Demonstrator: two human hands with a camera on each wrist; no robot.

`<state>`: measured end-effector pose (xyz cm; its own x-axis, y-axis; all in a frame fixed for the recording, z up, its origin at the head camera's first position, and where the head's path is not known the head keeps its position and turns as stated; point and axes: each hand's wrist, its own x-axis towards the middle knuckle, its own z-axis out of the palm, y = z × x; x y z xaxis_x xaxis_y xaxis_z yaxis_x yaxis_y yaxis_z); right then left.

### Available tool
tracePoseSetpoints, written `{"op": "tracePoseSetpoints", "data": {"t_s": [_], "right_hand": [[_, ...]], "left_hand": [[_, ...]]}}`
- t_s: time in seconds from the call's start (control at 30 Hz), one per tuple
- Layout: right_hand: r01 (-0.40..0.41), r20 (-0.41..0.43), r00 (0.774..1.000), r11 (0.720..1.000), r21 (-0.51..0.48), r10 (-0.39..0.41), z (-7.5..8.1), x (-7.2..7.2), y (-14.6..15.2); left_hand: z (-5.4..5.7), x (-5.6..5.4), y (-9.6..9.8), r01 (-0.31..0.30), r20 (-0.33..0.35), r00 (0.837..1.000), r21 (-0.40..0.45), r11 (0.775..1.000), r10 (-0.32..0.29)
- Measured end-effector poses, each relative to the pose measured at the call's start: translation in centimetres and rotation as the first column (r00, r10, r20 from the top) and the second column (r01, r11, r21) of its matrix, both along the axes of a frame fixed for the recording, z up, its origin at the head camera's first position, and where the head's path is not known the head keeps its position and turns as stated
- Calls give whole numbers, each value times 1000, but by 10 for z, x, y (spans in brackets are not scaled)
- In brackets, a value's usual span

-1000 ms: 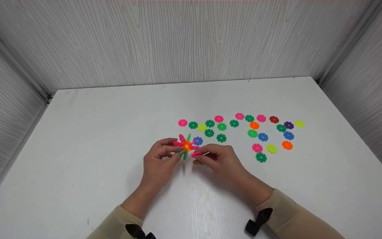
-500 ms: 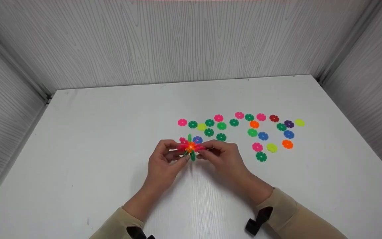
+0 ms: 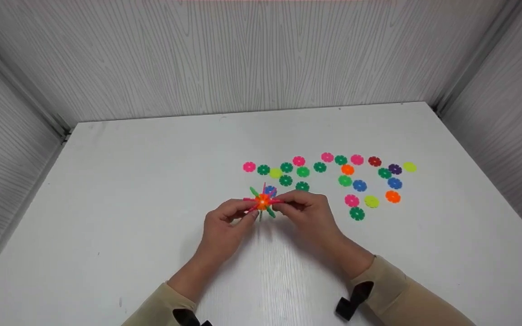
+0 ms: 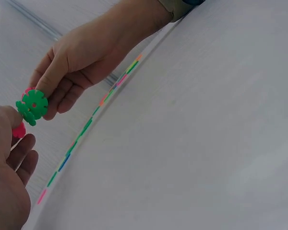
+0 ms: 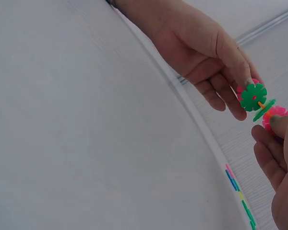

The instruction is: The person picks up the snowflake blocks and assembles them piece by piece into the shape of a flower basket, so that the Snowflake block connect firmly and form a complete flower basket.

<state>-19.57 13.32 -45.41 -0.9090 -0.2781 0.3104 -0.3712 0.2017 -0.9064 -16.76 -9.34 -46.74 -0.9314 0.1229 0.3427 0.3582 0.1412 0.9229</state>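
Observation:
In the head view both hands hold a spiky cluster of slotted plastic flower discs (image 3: 263,202) above the table. At its centre is an orange disc, with pink and green discs standing out around it. My left hand (image 3: 225,226) pinches the cluster's left side between thumb and fingers. From the right, my right hand (image 3: 308,213) pinches a pink disc at the cluster's edge. The left wrist view shows green discs (image 4: 34,104) between the two hands. A pink disc (image 5: 277,115) lies under a right-hand fingertip in the right wrist view; fingers hide part of the cluster.
Several loose flower discs lie flat on the white table (image 3: 120,190), beyond and to the right of the hands. Among them are a blue disc (image 3: 360,185), an orange disc (image 3: 393,196) and a dark green disc (image 3: 357,213). Panelled walls (image 3: 252,54) enclose the table.
My right hand has brought its pink disc up and leftward against the cluster. The cluster has shifted slightly right with my left hand and turned, so its discs now show more edge-on.

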Motion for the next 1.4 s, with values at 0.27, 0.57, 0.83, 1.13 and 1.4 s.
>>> {"op": "tracePoseSetpoints", "data": {"t_s": [0.27,0.57,0.83,1.13,1.4], "right_hand": [[-28,70,997,999,-30,30,1,1,1],[-39,79,996,999,-20,41,1,3,1],[-78,134,988,996,48,71,0,-5,7],[174,215,957,977,120,-197,1,-39,44],[172,270,930,943,284,-251,-6,-54,52]], "left_hand": [[4,3,0,-33,58,998,-4,999,33],[3,4,-1,-18,77,997,0,1000,18],[-1,1,-2,-80,82,994,41,996,77],[0,-6,-2,-164,59,985,31,986,162],[-1,-7,-4,-151,76,986,67,986,146]]}}
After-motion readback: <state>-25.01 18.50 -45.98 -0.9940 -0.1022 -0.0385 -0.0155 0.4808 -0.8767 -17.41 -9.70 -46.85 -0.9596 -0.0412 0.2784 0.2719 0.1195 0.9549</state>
